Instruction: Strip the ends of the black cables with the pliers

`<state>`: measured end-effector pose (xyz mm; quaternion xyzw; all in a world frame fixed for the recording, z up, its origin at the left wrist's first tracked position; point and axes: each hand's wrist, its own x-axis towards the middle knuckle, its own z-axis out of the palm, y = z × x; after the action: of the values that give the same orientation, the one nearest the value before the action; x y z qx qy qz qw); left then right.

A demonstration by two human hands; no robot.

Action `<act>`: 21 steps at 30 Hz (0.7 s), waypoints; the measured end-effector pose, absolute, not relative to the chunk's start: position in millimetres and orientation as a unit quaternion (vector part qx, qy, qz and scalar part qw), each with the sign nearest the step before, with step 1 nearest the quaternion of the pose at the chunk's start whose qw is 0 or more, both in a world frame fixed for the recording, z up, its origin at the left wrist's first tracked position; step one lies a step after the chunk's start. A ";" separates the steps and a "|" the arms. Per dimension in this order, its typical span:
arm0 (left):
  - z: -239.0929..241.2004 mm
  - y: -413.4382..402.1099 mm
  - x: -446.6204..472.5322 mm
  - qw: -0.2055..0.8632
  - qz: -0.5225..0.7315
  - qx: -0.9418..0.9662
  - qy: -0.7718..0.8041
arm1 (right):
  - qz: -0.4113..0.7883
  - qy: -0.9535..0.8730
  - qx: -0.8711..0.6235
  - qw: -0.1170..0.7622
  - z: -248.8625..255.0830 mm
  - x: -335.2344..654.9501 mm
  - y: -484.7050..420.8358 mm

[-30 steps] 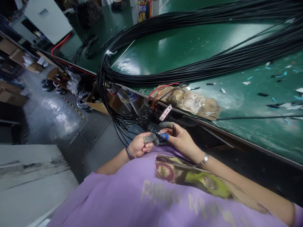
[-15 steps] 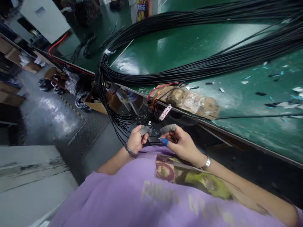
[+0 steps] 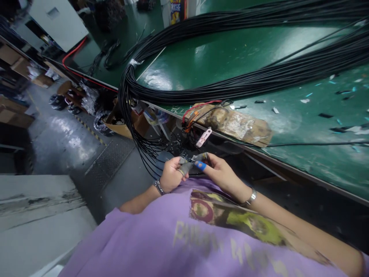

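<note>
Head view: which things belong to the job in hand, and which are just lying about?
Probably in the job: black cables hanging beside the left hand; blue thumb cover on the right hand.
Probably just lying about: cardboard box; upper-left red cable; black scrap.

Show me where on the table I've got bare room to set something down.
Widest on the green table: inside the loop, between the far and near runs of the black cable bundle. Smaller: between the thin cable and the table's near edge. Crowded: the right side, strewn with scraps, and around the brown block.
</note>
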<state>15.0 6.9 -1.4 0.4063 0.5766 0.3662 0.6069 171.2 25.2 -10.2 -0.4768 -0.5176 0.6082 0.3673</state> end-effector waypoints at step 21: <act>-1.4 10.5 19.4 0.663 0.395 0.294 0.563 | 0.484 -0.673 -0.489 0.273 -12.8 179.5 24.1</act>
<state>19.4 10.5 -1.4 0.2939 0.5634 0.3954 0.6632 179.5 24.1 -12.8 -0.4890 -0.6725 0.4840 0.2727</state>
